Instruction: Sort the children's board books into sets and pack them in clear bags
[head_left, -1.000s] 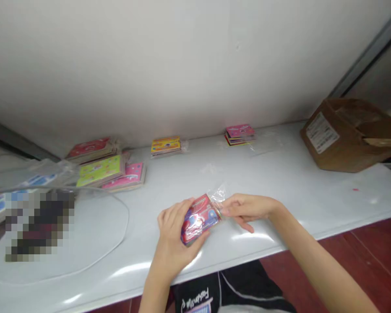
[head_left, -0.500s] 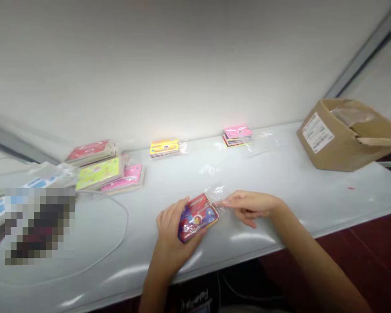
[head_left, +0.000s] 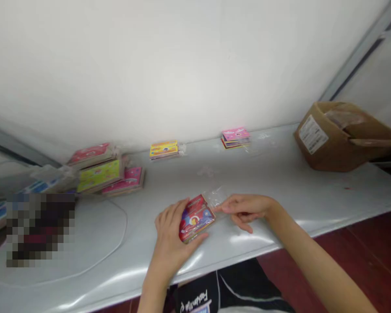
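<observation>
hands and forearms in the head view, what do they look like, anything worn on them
The left hand and right hand are bare, with no gloves, watch or bracelet visible, and no sleeves on the visible forearms. Below them, black clothing shows white lettering and pale curving lines. Nail details are too small to tell.
</observation>
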### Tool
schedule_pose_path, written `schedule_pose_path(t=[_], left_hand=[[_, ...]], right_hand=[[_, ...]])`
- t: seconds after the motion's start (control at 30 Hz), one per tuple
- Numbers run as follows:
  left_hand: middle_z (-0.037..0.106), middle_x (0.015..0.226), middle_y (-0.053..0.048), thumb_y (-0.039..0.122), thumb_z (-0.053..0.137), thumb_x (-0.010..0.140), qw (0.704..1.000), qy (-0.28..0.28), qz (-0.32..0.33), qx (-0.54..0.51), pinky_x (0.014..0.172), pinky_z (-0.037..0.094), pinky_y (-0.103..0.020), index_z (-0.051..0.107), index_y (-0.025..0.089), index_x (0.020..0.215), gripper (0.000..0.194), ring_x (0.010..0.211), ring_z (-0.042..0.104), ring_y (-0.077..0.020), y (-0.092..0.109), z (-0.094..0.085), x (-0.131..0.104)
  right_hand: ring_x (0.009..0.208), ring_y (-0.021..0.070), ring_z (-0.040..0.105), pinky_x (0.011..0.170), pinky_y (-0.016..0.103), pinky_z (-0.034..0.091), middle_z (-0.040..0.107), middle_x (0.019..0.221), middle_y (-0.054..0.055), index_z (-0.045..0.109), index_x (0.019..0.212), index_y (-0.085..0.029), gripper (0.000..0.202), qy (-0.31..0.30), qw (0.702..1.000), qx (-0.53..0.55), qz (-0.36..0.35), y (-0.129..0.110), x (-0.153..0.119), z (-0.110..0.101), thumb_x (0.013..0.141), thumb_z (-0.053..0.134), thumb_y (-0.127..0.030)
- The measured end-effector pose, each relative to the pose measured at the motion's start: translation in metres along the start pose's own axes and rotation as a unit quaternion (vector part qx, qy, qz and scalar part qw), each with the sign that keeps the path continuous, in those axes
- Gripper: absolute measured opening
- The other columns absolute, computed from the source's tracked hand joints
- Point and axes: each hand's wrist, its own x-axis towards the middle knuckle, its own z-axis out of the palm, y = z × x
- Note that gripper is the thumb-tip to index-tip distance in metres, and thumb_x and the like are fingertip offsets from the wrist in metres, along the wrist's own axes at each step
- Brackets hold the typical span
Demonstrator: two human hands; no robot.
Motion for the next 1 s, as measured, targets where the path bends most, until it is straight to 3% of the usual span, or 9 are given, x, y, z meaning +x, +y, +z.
schedule_pose_path(t=[0.13, 0.3, 0.37, 0.47, 0.53, 0.6, 0.8, 1.0], left_hand=[[0.056, 0.123, -0.011, 0.049, 0.071, 0.065, 1.000, 0.010, -0.004, 0.009, 0.094, 0.037, -0.048, 0.040, 0.023, 0.131, 0.078, 0.112, 0.050, -0.0306, -0.001, 0.003, 0.001], [0.058, 0.121, -0.011, 0.049, 0.068, 0.069, 0.999, 0.038, -0.017, 0.014, 0.090, 0.041, -0.050, 0.038, 0.023, 0.132, 0.075, 0.107, 0.054, -0.0302, -0.004, 0.007, 0.000], [0.058, 0.120, -0.011, 0.049, 0.067, 0.069, 0.999, 0.050, -0.011, 0.007, 0.089, 0.042, -0.051, 0.038, 0.023, 0.132, 0.074, 0.107, 0.054, -0.0302, -0.004, 0.006, -0.001], [0.057, 0.120, -0.011, 0.045, 0.068, 0.071, 0.997, 0.069, -0.008, -0.020, 0.089, 0.044, -0.049, 0.039, 0.023, 0.131, 0.071, 0.107, 0.054, -0.0289, -0.002, 0.002, -0.003], [0.056, 0.121, -0.011, 0.043, 0.068, 0.071, 0.995, 0.088, -0.020, -0.042, 0.090, 0.045, -0.049, 0.038, 0.023, 0.132, 0.071, 0.108, 0.054, -0.0283, 0.000, -0.001, -0.005], [0.053, 0.124, -0.011, 0.042, 0.069, 0.071, 0.991, 0.109, -0.035, -0.066, 0.091, 0.045, -0.050, 0.035, 0.024, 0.134, 0.074, 0.110, 0.053, -0.0285, 0.000, -0.002, -0.007], [0.050, 0.126, -0.011, 0.042, 0.065, 0.073, 0.983, 0.127, -0.050, -0.123, 0.093, 0.045, -0.050, 0.024, 0.026, 0.140, 0.081, 0.113, 0.052, -0.0284, -0.002, 0.000, -0.010], [0.050, 0.124, -0.013, 0.042, 0.068, 0.071, 0.996, 0.067, 0.007, -0.062, 0.094, 0.044, -0.052, 0.022, 0.026, 0.139, 0.084, 0.112, 0.051, -0.0290, 0.006, -0.002, -0.010]], right_hand=[[0.024, 0.0024, 0.021, 0.028, 0.017, 0.011, 0.057, 0.041, -0.002, 0.058, 0.114, -0.005, 0.057, 0.003, 1.000, 0.024, -0.014, -0.001, 0.000, -0.001, 0.084, 0.046, -0.052], [0.025, 0.0028, 0.017, 0.030, 0.017, 0.008, 0.053, 0.040, -0.006, 0.041, 0.136, -0.013, 0.058, 0.081, 0.987, 0.105, -0.093, -0.001, -0.008, -0.007, 0.088, 0.043, -0.043], [0.026, 0.0037, 0.014, 0.031, 0.017, 0.010, 0.045, 0.037, -0.009, 0.040, 0.137, -0.017, 0.056, 0.129, 0.965, 0.171, -0.154, 0.000, -0.012, -0.011, 0.087, 0.043, -0.043], [0.030, 0.0048, 0.017, 0.032, 0.017, 0.015, 0.038, 0.038, -0.010, 0.049, 0.130, -0.018, 0.050, 0.241, 0.907, 0.251, -0.237, 0.001, -0.013, -0.017, 0.086, 0.045, -0.042], [0.034, 0.0048, 0.023, 0.035, 0.018, 0.018, 0.043, 0.044, -0.008, 0.054, 0.124, -0.017, 0.044, 0.301, 0.874, 0.272, -0.268, 0.001, -0.011, -0.020, 0.085, 0.048, -0.038], [0.037, 0.0043, 0.027, 0.037, 0.018, 0.021, 0.049, 0.051, -0.006, 0.057, 0.119, -0.017, 0.040, 0.326, 0.863, 0.274, -0.272, 0.000, -0.007, -0.021, 0.084, 0.051, -0.035], [0.041, 0.0041, 0.037, 0.036, 0.017, 0.026, 0.059, 0.068, -0.001, 0.062, 0.111, -0.018, 0.035, 0.304, 0.908, 0.199, -0.209, 0.004, 0.008, -0.012, 0.083, 0.054, -0.038], [0.053, 0.0078, 0.055, 0.047, 0.018, 0.043, 0.064, 0.074, 0.004, 0.065, 0.098, -0.014, 0.038, 0.122, 0.969, 0.174, -0.129, 0.011, 0.022, 0.002, 0.078, 0.061, -0.046]])
